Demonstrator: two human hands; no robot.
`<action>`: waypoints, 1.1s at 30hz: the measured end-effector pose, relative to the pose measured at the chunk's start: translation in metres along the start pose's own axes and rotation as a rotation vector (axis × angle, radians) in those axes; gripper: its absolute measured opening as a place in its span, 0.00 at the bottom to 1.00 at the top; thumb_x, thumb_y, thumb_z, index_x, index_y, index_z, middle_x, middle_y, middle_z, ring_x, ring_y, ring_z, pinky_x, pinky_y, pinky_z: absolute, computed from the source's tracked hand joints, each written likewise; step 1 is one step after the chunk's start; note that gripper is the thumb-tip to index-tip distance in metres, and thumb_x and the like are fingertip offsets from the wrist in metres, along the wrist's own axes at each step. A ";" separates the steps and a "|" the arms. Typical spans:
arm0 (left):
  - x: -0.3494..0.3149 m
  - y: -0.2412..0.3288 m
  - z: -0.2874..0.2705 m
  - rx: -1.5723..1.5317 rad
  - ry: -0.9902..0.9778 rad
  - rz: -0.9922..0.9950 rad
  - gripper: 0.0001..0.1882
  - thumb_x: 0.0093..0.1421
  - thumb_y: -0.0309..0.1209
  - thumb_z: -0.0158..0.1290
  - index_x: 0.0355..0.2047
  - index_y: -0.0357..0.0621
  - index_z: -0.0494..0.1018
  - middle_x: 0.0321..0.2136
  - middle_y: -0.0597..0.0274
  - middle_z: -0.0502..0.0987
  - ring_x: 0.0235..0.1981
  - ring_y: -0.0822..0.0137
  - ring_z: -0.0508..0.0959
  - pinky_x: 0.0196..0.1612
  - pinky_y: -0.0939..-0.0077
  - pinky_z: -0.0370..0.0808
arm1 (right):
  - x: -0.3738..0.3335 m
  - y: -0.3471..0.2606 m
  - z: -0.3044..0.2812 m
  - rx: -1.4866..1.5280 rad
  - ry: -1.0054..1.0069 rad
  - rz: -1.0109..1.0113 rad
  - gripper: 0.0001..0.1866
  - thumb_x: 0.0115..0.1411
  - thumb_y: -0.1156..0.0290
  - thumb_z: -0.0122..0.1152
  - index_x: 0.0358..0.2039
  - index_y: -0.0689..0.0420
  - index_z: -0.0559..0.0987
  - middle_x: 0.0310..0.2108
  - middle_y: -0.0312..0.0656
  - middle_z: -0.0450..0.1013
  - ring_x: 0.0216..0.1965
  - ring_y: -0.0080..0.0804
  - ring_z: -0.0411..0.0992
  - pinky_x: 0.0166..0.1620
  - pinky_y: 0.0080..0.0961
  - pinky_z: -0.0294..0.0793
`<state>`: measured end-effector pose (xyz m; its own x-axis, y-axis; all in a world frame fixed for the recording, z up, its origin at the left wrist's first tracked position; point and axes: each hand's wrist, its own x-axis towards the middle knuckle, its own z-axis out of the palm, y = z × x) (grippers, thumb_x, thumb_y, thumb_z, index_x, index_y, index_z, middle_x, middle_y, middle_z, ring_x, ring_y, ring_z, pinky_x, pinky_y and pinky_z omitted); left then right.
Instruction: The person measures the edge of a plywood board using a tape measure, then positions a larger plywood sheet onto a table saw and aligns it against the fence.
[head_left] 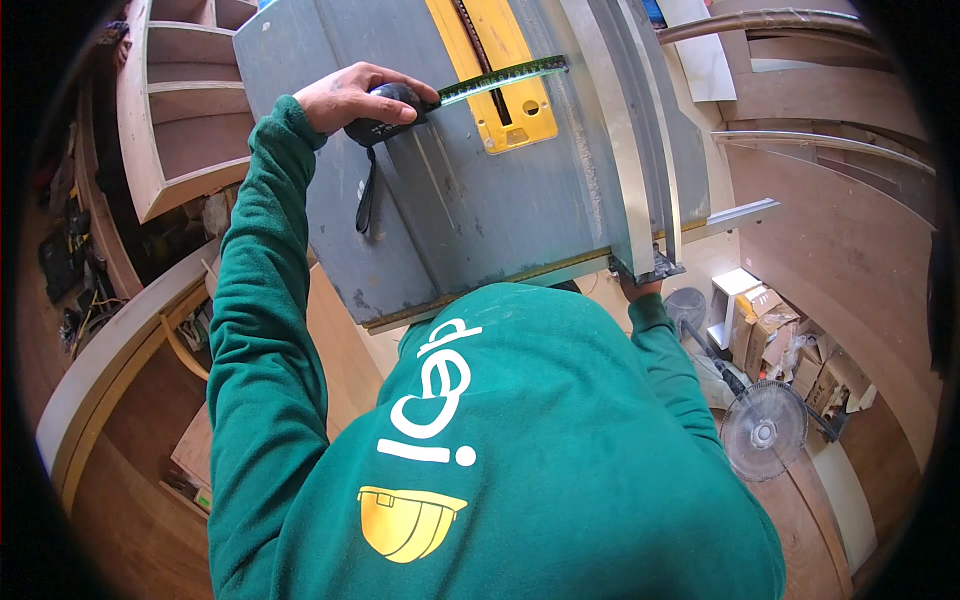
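My left hand (352, 95) is closed around a black tape measure (392, 104) over the grey table saw top (385, 195). From the case a green blade (500, 82) stretches right, across the yellow throat plate (522, 128) and its dark slot, and its end stops short of the metal rip fence (612, 130). A black wrist strap (366, 195) dangles from the case. At the fence's near end, my right hand (640, 288) is at the black clamp (648, 266); its fingers are mostly hidden there.
A metal rail (740, 214) juts out to the right of the saw's front edge. Wooden shelving (196, 105) stands at the left. On the right are a fan (763, 432), cardboard boxes (762, 320) and leaning boards (830, 235). Sawdust lies along the fence.
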<state>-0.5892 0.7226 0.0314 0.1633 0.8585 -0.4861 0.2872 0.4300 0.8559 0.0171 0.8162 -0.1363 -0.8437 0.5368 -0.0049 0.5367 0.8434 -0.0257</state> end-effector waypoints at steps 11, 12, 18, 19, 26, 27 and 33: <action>0.000 0.002 0.000 -0.004 -0.006 -0.011 0.42 0.49 0.65 0.65 0.55 0.49 0.79 0.47 0.54 0.81 0.48 0.54 0.79 0.60 0.67 0.73 | 0.002 -0.002 -0.003 0.033 0.048 0.011 0.13 0.53 0.60 0.64 0.39 0.49 0.82 0.31 0.42 0.76 0.34 0.44 0.76 0.35 0.44 0.73; 0.000 0.002 0.000 0.000 -0.006 -0.008 0.42 0.49 0.65 0.65 0.56 0.49 0.79 0.48 0.54 0.81 0.48 0.54 0.79 0.61 0.67 0.73 | 0.001 -0.003 -0.003 0.036 0.049 0.016 0.13 0.53 0.61 0.64 0.39 0.49 0.82 0.31 0.42 0.76 0.34 0.44 0.76 0.35 0.44 0.73; 0.001 0.000 -0.001 -0.003 -0.006 0.001 0.42 0.49 0.65 0.65 0.56 0.49 0.79 0.48 0.54 0.81 0.48 0.54 0.79 0.61 0.67 0.73 | 0.003 -0.003 -0.006 0.040 0.033 0.024 0.13 0.52 0.62 0.65 0.39 0.49 0.82 0.31 0.42 0.76 0.33 0.44 0.76 0.34 0.43 0.73; 0.001 0.000 -0.001 0.003 -0.003 0.004 0.42 0.49 0.65 0.65 0.56 0.49 0.79 0.48 0.54 0.81 0.48 0.54 0.79 0.61 0.67 0.73 | 0.004 -0.003 -0.007 0.043 0.032 0.018 0.13 0.52 0.62 0.65 0.39 0.49 0.82 0.31 0.42 0.76 0.34 0.44 0.76 0.35 0.43 0.73; 0.002 -0.002 -0.001 0.000 -0.005 0.006 0.42 0.49 0.65 0.65 0.55 0.49 0.79 0.47 0.54 0.81 0.47 0.54 0.79 0.61 0.67 0.73 | 0.007 -0.002 -0.012 0.002 0.022 -0.033 0.14 0.52 0.61 0.65 0.40 0.49 0.82 0.31 0.42 0.77 0.34 0.44 0.76 0.35 0.44 0.74; 0.002 -0.002 -0.001 0.005 -0.004 0.006 0.42 0.49 0.65 0.64 0.55 0.49 0.79 0.47 0.54 0.81 0.47 0.54 0.79 0.61 0.67 0.73 | 0.007 -0.002 -0.012 0.002 0.026 -0.032 0.14 0.52 0.61 0.65 0.40 0.49 0.82 0.31 0.42 0.77 0.34 0.44 0.76 0.36 0.44 0.74; 0.001 0.001 -0.001 0.005 -0.007 -0.003 0.42 0.49 0.66 0.64 0.55 0.49 0.79 0.47 0.53 0.81 0.47 0.54 0.79 0.61 0.67 0.73 | 0.002 -0.001 -0.003 0.042 0.018 0.012 0.15 0.51 0.61 0.65 0.41 0.49 0.82 0.32 0.42 0.77 0.35 0.44 0.76 0.36 0.44 0.74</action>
<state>-0.5895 0.7239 0.0319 0.1695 0.8551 -0.4901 0.2922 0.4313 0.8536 0.0148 0.8163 -0.1330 -0.8365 0.5479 0.0123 0.5460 0.8351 -0.0678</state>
